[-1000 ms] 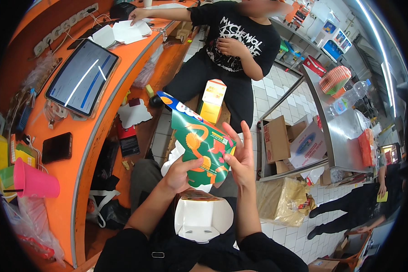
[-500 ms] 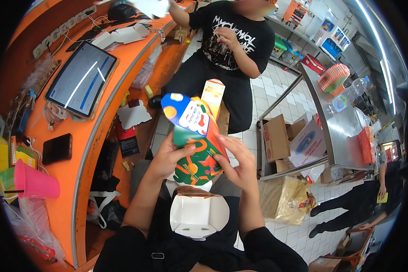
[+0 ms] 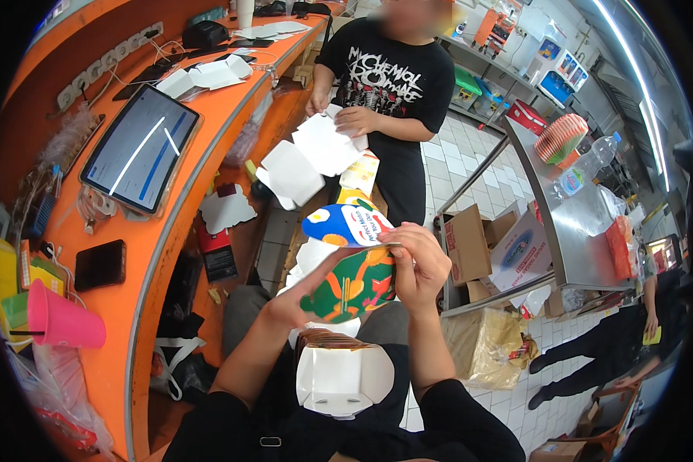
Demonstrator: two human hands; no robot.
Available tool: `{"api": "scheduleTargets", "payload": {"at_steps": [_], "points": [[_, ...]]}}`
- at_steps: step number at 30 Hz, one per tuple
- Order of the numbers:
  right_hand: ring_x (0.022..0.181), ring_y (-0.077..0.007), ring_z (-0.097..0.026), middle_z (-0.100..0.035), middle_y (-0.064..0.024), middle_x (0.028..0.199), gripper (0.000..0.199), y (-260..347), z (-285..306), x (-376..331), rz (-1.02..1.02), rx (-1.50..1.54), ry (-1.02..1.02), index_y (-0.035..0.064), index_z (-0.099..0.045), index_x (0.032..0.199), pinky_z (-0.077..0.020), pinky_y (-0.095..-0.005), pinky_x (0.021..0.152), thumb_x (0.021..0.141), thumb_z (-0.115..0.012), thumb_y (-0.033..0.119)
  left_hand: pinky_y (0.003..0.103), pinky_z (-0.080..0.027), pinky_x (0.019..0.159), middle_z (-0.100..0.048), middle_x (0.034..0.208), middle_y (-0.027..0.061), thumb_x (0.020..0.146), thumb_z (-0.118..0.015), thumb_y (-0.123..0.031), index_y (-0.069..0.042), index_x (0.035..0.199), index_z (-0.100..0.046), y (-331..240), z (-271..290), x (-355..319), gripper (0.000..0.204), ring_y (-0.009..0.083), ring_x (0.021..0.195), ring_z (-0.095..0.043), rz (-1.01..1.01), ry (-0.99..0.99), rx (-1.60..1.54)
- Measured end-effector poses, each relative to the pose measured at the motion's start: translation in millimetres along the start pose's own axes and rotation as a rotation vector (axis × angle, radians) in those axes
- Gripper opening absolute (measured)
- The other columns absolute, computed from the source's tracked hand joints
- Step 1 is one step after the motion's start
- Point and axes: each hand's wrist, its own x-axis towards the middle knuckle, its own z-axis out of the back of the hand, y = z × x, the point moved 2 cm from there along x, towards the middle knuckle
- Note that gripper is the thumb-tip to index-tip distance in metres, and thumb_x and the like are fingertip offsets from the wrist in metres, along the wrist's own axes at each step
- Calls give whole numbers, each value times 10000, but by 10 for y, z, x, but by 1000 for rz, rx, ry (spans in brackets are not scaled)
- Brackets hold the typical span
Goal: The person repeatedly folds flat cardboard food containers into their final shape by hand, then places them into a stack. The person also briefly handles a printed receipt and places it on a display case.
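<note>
Much of the colourful carton [image 3: 346, 269] is hidden: the left hand [image 3: 296, 296] covers its lower left side and the right hand [image 3: 420, 266] covers its right edge, so its full shape is hard to make out, and the printing on its white and blue top flap is too bent by the lens to tell. It is held in the air in front of the person's chest, above a stack of white folded boxes [image 3: 340, 376] that rests in the lap; the stack's lower part is cut off by the dark clothing. The left forearm comes up from the lower edge, palm cupped under the carton, its grip closed on the green and orange side. The right forearm rises beside it, wrist bent inward, fingers [image 3: 408, 239] pinching the top flap's edge. Beyond, another person's hands hold flat white box blanks [image 3: 327, 142] beside the orange desk [image 3: 169, 231], where a tablet [image 3: 140, 150] lies.
</note>
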Motion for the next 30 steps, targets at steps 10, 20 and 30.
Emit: {"api": "scheduleTargets", "payload": {"at_steps": [10,20,30], "points": [[727,-224,-675,-702,-108,991,325,-18,162,7,117,7,388,84,-720,994,-548,-298,624,676,-698,19,281,-488,857,-636,1089,75,876,-667,-139,-1,1212,-554,-240,9,-33,381,132,970,-599,332,-413,530],[598,-177,-660,-706,-120,868,193,211,344,27,243,-123,332,58,-722,899,-526,-249,501,706,-725,49,339,-536,873,-645,1106,158,783,-669,32,52,1227,-520,-267,-106,69,469,221,984,-659,414,-397,178],[658,-203,-677,-692,-197,994,262,256,379,-25,228,-238,433,14,-708,1001,-529,-249,562,743,-672,41,329,-543,850,-651,1101,157,794,-659,31,50,1209,-535,-262,-214,106,433,217,965,-667,375,-403,206]]}}
